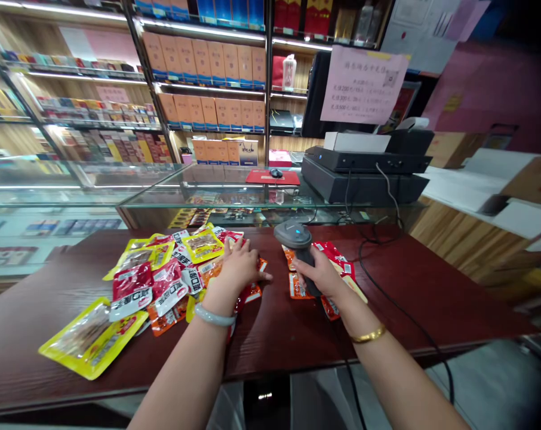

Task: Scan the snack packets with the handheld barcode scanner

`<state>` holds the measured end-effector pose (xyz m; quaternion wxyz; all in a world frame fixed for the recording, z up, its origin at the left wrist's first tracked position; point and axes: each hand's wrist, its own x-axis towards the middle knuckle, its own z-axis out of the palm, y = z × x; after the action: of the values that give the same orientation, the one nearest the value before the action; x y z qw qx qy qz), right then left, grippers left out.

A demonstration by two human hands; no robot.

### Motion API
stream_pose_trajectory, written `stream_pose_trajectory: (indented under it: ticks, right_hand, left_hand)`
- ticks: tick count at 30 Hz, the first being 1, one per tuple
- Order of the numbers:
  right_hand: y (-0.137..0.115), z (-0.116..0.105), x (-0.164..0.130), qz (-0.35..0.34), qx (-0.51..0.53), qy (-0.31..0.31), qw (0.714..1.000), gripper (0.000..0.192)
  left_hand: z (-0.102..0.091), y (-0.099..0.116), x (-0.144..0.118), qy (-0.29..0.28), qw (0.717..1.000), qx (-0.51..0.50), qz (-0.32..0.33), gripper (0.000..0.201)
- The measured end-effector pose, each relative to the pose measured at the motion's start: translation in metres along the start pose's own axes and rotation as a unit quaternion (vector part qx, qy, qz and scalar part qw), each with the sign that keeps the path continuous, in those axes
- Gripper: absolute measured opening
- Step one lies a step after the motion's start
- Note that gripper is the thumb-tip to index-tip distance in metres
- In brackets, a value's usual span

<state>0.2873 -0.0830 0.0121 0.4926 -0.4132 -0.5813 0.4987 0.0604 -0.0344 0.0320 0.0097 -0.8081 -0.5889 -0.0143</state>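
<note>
My right hand [323, 275] is wrapped round the handle of a dark grey barcode scanner [294, 233] with a small blue light on its head. Beneath that hand lie several red and orange snack packets [300, 286], partly hidden by it. My left hand [240, 266] rests, fingers spread, on the right side of a heap of snack packets. The heap mixes red-and-white packets [131, 289], orange packets [166, 318] and clear-fronted yellow packets [204, 245]. Nearest the front left is a large yellow packet [94, 338]. Whatever lies under my left palm is hidden.
The packets lie on a dark red-brown table [270, 334]. A black cable [387, 286] runs across its right side. Behind stands a glass display counter [163, 194] bearing a mouse [276, 173] on a red pad and a black cash drawer [364, 179]. Stocked shelves line the back wall.
</note>
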Motion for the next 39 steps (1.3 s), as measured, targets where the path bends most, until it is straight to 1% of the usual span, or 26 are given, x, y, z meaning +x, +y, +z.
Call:
stream_pose_trajectory:
  ticks: [2, 5, 9, 12, 15, 17, 18, 19, 20, 22, 25, 27, 28, 29, 30, 31, 32, 34, 36, 37, 38, 39]
  right_hand:
    - [-0.002, 0.0, 0.0, 0.003, -0.004, -0.002, 1.0, 0.038]
    - [-0.006, 0.0, -0.001, 0.008, -0.016, -0.006, 1.0, 0.036]
    - [-0.008, 0.001, -0.001, 0.009, -0.019, -0.006, 1.0, 0.037]
    - [-0.008, 0.001, -0.001, 0.007, -0.018, -0.004, 1.0, 0.037]
    - [-0.009, 0.0, -0.001, 0.012, -0.015, 0.002, 1.0, 0.038]
    - [-0.01, 0.0, -0.002, 0.016, -0.009, 0.007, 1.0, 0.038]
    - [-0.009, 0.0, -0.002, 0.018, -0.006, 0.008, 1.0, 0.038]
    - [-0.009, 0.0, -0.002, 0.018, -0.004, 0.007, 1.0, 0.039]
    - [-0.009, 0.0, -0.002, 0.018, -0.004, 0.008, 1.0, 0.039]
    - [-0.007, 0.0, -0.002, 0.016, -0.006, 0.007, 1.0, 0.039]
    - [-0.007, 0.0, -0.002, 0.011, -0.01, 0.007, 1.0, 0.039]
    - [-0.009, 0.001, -0.002, 0.011, -0.009, 0.005, 1.0, 0.038]
    - [-0.01, 0.001, -0.003, 0.013, -0.01, 0.004, 1.0, 0.038]
    - [-0.011, 0.001, -0.003, 0.015, -0.011, 0.003, 1.0, 0.038]
    - [-0.012, 0.001, -0.004, 0.016, -0.014, 0.002, 1.0, 0.038]
    - [-0.012, 0.001, -0.004, 0.015, -0.017, 0.001, 1.0, 0.039]
    - [-0.012, 0.002, -0.004, 0.012, -0.02, 0.001, 1.0, 0.039]
    - [-0.01, 0.001, -0.003, 0.006, -0.021, -0.001, 1.0, 0.04]
    - [-0.008, 0.001, -0.002, 0.005, -0.018, 0.0, 1.0, 0.04]
    - [-0.007, 0.001, -0.002, 0.006, -0.016, 0.0, 1.0, 0.039]
    - [-0.006, 0.001, -0.002, 0.007, -0.015, 0.0, 1.0, 0.039]
    - [-0.006, 0.001, -0.002, 0.008, -0.014, 0.0, 1.0, 0.039]
  left_hand:
    - [0.004, 0.003, 0.001, 0.014, 1.0, 0.005, 0.003, 0.063]
    - [0.006, 0.0, 0.002, 0.049, 0.999, 0.01, -0.004, 0.048]
    - [0.007, -0.002, 0.004, 0.106, 0.993, 0.001, 0.048, 0.025]
    - [0.003, -0.001, 0.007, 0.146, 0.987, -0.024, 0.069, 0.015]
    - [-0.003, -0.001, 0.011, 0.202, 0.976, -0.073, 0.036, 0.013]
    - [-0.008, -0.002, 0.013, 0.26, 0.956, -0.135, -0.01, 0.013]
    - [-0.009, -0.004, 0.014, 0.291, 0.939, -0.176, -0.037, 0.012]
    - [-0.01, -0.005, 0.014, 0.324, 0.917, -0.224, -0.064, 0.012]
    - [-0.01, -0.006, 0.014, 0.355, 0.888, -0.279, -0.087, 0.013]
    - [-0.009, -0.008, 0.014, 0.399, 0.817, -0.403, -0.104, 0.02]
    - [-0.009, -0.009, 0.015, 0.431, 0.693, -0.572, -0.082, 0.024]
    - [-0.009, -0.011, 0.018, 0.453, 0.615, -0.639, -0.085, 0.025]
    - [-0.009, -0.012, 0.02, 0.464, 0.584, -0.659, -0.098, 0.026]
    - [-0.009, -0.014, 0.021, 0.473, 0.559, -0.671, -0.118, 0.027]
    - [-0.008, -0.016, 0.023, 0.476, 0.547, -0.674, -0.141, 0.026]
    - [-0.007, -0.018, 0.024, 0.475, 0.549, -0.668, -0.167, 0.025]
    - [-0.006, -0.02, 0.024, 0.472, 0.561, -0.652, -0.192, 0.025]
    - [-0.003, -0.022, 0.024, 0.471, 0.602, -0.605, -0.225, 0.024]
    - [0.0, -0.021, 0.024, 0.471, 0.641, -0.558, -0.234, 0.025]
    - [0.001, -0.02, 0.023, 0.468, 0.653, -0.549, -0.232, 0.025]
    - [0.002, -0.017, 0.023, 0.457, 0.658, -0.554, -0.226, 0.025]
    - [0.002, -0.015, 0.023, 0.44, 0.657, -0.571, -0.221, 0.025]
